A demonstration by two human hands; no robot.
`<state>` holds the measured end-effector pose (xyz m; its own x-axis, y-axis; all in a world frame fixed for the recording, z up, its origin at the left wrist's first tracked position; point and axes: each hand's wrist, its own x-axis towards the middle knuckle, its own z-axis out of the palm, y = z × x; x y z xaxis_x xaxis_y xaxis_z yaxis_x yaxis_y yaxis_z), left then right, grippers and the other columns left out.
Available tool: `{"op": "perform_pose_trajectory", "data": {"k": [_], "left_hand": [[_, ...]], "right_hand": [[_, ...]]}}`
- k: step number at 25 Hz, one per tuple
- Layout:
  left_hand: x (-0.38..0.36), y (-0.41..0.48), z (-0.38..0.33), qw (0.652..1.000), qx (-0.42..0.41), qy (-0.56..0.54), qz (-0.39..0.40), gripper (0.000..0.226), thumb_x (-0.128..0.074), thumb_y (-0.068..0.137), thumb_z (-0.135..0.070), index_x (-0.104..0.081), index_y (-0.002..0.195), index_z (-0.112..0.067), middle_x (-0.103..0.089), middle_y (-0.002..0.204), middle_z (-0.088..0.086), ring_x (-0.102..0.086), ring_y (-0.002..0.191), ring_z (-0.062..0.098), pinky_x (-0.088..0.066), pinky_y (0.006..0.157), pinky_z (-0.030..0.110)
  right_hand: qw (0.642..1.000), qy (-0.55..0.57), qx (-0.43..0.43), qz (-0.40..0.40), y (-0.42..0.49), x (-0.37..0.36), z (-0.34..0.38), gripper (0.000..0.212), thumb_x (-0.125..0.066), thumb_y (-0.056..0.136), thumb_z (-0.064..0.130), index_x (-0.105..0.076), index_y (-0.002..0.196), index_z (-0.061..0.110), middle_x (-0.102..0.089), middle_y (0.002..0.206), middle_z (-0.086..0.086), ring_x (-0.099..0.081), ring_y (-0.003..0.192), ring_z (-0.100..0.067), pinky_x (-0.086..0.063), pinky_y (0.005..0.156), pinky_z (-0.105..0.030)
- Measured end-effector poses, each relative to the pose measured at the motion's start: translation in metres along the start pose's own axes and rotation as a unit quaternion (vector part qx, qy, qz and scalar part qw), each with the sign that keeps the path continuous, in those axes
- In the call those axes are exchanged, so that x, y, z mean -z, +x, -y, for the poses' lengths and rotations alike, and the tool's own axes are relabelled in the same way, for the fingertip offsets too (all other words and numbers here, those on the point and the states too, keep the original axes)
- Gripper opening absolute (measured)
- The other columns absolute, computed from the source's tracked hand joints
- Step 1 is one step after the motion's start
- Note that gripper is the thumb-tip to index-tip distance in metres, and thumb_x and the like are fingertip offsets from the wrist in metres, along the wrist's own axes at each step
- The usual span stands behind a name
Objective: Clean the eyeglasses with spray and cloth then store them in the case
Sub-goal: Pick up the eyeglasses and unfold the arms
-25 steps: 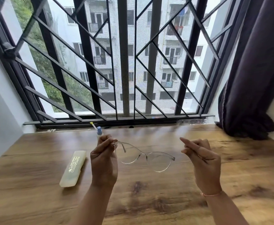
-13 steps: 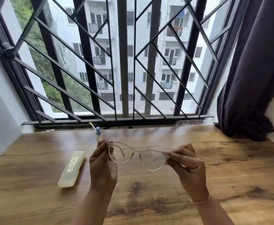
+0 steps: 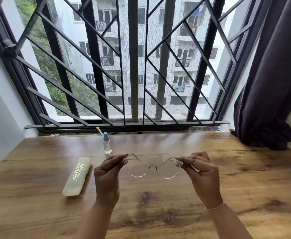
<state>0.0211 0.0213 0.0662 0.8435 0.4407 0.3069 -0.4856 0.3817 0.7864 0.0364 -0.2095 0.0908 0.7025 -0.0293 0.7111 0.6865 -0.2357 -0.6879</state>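
The clear eyeglasses point(image 3: 152, 166) are faint against the wood, and their side arms are hard to follow: only short curved stubs show beside each lens, and the rest is lost behind the fingers, so I cannot tell whether they are folded or spread. The left grip point(image 3: 106, 176) pinches the frame's left end between thumb and fingertips, and the right grip point(image 3: 201, 175) pinches the right end the same way, so the glasses hang between the two, held above the desk point(image 3: 158, 213). Their long axis runs level from one grip to the other, side to side across the view, with the rounded lower rims of the lenses pointing down. Both forearms are cut off by the bottom edge; a thin pink band point(image 3: 213, 207) circles the right wrist. Just left of the left grip lies the pale yellow case point(image 3: 77, 176), closed, its length angled away toward the window (its printed lettering is too small to read). Just beyond the left grip stands a small clear spray bottle point(image 3: 106, 145) with a blue top, upright, and behind it a thin yellow-tipped stick point(image 3: 99, 131) that I cannot identify.
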Motion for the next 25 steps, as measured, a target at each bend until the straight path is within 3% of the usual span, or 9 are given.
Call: {"op": "perform_pose_trajectory", "data": {"k": [2,5,10,12,14,17,18,21,25], "left_hand": [[0.007,-0.001,0.003,0.996,-0.013,0.083,0.017,0.020,-0.075,0.063,-0.010,-0.077,0.075,-0.025,-0.073,0.077,-0.004,-0.067,0.075,0.008,-0.052,0.070,0.015],[0.018,-0.001,0.016,0.978,-0.004,0.206,0.012,0.046,-0.063,0.071,0.013,-0.076,0.079,-0.030,-0.074,0.080,-0.005,-0.067,0.075,0.008,-0.052,0.072,0.015],[0.036,0.002,0.042,0.931,0.035,0.363,0.018,0.049,-0.068,0.076,0.006,-0.071,0.086,-0.042,-0.073,0.089,-0.015,-0.066,0.083,-0.002,-0.052,0.079,0.017],[0.036,0.002,0.049,0.917,0.049,0.396,0.018,0.042,-0.066,0.077,0.007,-0.071,0.093,-0.032,-0.073,0.092,-0.009,-0.063,0.080,-0.010,-0.049,0.075,0.009],[0.036,0.002,0.055,0.905,0.059,0.420,0.014,0.034,-0.064,0.077,0.010,-0.071,0.100,-0.015,-0.072,0.093,-0.005,-0.059,0.075,-0.017,-0.045,0.069,0.002],[0.042,0.003,0.065,0.894,0.080,0.439,0.027,0.034,-0.064,0.076,0.010,-0.071,0.102,-0.011,-0.069,0.083,-0.026,-0.058,0.072,-0.017,-0.042,0.067,0.002],[0.044,0.003,0.067,0.890,0.088,0.446,0.028,0.035,-0.065,0.076,0.010,-0.071,0.102,-0.012,-0.070,0.086,-0.025,-0.058,0.074,-0.016,-0.041,0.068,0.002],[0.047,0.000,0.069,0.876,0.101,0.471,0.023,0.035,-0.064,0.077,0.008,-0.071,0.103,-0.013,-0.071,0.105,0.001,-0.062,0.089,-0.002,-0.038,0.070,-0.004],[0.050,-0.003,0.070,0.864,0.107,0.491,0.029,0.037,-0.063,0.076,0.008,-0.070,0.105,-0.014,-0.069,0.109,0.005,-0.060,0.097,0.004,-0.035,0.068,-0.006]], "right_hand": [[1.000,-0.024,-0.014,0.008,-0.002,-0.001,-0.011,0.025,-0.071,0.068,0.032,-0.072,0.092,0.037,-0.071,0.081,0.022,-0.050,0.081,-0.004,-0.041,0.072,-0.010],[0.996,-0.069,-0.044,0.024,-0.008,-0.007,-0.034,0.033,-0.078,0.065,0.006,-0.073,0.092,0.024,-0.072,0.081,0.015,-0.051,0.080,-0.003,-0.042,0.070,-0.008],[0.982,-0.129,-0.116,0.068,-0.024,-0.028,-0.074,0.044,-0.074,0.068,-0.007,-0.070,0.098,0.025,-0.068,0.077,0.019,-0.058,0.082,-0.001,-0.043,0.073,-0.007],[0.977,-0.139,-0.143,0.080,-0.031,-0.037,-0.089,0.046,-0.070,0.071,-0.008,-0.068,0.101,0.027,-0.067,0.082,0.022,-0.060,0.085,0.001,-0.045,0.076,-0.007],[0.973,-0.148,-0.151,0.091,-0.035,-0.042,-0.101,0.042,-0.068,0.073,-0.010,-0.069,0.102,0.020,-0.072,0.086,0.013,-0.058,0.088,0.002,-0.043,0.077,-0.004],[0.967,-0.146,-0.178,0.106,-0.039,-0.045,-0.111,0.035,-0.066,0.076,-0.008,-0.071,0.101,0.016,-0.075,0.092,-0.002,-0.056,0.088,0.003,-0.043,0.078,-0.004],[0.965,-0.148,-0.186,0.110,-0.040,-0.045,-0.112,0.034,-0.066,0.077,-0.008,-0.071,0.100,0.016,-0.075,0.091,-0.003,-0.056,0.087,0.002,-0.042,0.077,-0.004],[0.962,-0.157,-0.192,0.116,-0.044,-0.046,-0.112,0.032,-0.066,0.077,-0.006,-0.072,0.100,0.015,-0.075,0.089,-0.002,-0.059,0.081,-0.006,-0.041,0.074,-0.004],[0.960,-0.158,-0.195,0.125,-0.048,-0.047,-0.111,0.031,-0.066,0.077,-0.006,-0.072,0.100,0.014,-0.075,0.088,-0.002,-0.055,0.082,0.013,-0.042,0.074,-0.010]]}}
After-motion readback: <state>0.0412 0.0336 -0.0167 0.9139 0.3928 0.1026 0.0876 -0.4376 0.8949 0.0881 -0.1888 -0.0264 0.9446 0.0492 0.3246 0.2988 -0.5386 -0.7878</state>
